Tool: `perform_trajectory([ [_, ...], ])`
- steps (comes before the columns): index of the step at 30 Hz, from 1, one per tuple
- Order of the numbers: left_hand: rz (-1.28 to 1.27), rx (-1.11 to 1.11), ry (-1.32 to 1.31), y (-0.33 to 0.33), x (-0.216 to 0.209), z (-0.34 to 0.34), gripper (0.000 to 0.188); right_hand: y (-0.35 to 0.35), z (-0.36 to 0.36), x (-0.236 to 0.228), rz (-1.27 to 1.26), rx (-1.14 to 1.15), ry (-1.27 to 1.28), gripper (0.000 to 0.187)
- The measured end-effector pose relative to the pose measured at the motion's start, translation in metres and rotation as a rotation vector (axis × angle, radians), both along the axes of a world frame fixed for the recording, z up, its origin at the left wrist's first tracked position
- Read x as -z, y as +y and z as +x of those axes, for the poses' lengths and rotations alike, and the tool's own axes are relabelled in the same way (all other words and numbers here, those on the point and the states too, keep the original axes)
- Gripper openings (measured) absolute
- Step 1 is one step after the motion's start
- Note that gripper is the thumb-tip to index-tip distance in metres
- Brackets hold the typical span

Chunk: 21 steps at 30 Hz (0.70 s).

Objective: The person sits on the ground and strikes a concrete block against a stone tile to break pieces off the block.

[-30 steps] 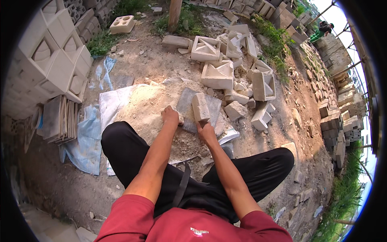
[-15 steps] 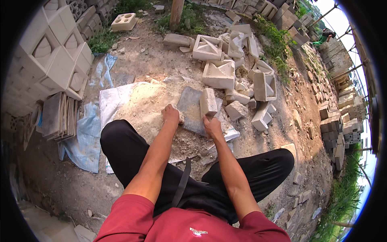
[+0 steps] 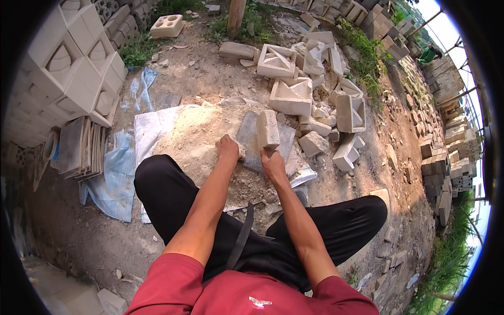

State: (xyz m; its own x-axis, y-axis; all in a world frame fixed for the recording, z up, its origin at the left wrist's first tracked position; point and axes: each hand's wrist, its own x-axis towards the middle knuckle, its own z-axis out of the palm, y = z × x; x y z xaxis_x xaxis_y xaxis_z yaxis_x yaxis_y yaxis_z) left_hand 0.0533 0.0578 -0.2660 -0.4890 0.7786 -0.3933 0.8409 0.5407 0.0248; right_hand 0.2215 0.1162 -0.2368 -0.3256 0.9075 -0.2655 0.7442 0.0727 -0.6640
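My right hand (image 3: pixel 273 161) is closed at the near end of a pale, dusty oblong block (image 3: pixel 268 129). The block is held over a flat grey slab (image 3: pixel 247 137); whether a handle joins it to my fist is hidden. My left hand (image 3: pixel 227 147) has curled fingers at the slab's left edge, beside a small lump (image 3: pixel 241 153). What those fingers hold, if anything, cannot be made out. Under and around the slab spreads crumbly pale rubble (image 3: pixel 185 137) on a white sheet (image 3: pixel 149 129).
Broken hollow blocks (image 3: pixel 290 96) are heaped beyond my right hand. At the left stand stacked pale blocks (image 3: pixel 79 79), thin upright boards (image 3: pixel 79 149) and a blue sheet (image 3: pixel 116 181). A wooden post (image 3: pixel 235 20) rises at the back. My crossed legs lie close below my hands.
The block in my right hand has moved slightly left over the slab, with that hand following. My left hand stays at the slab's edge. The whole view has shifted a little.
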Motion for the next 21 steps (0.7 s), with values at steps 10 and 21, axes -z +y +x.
perform_trajectory([
  [10, -0.012, -0.012, 0.002, 0.002, -0.007, 0.002, 0.073, 0.002, -0.002, -0.004, -0.009, -0.162, -0.117, 0.061],
  [21, -0.04, -0.014, -0.04, 0.006, -0.012, 0.003, 0.064, 0.009, 0.02, 0.008, 0.037, -0.13, -0.159, 0.059],
])
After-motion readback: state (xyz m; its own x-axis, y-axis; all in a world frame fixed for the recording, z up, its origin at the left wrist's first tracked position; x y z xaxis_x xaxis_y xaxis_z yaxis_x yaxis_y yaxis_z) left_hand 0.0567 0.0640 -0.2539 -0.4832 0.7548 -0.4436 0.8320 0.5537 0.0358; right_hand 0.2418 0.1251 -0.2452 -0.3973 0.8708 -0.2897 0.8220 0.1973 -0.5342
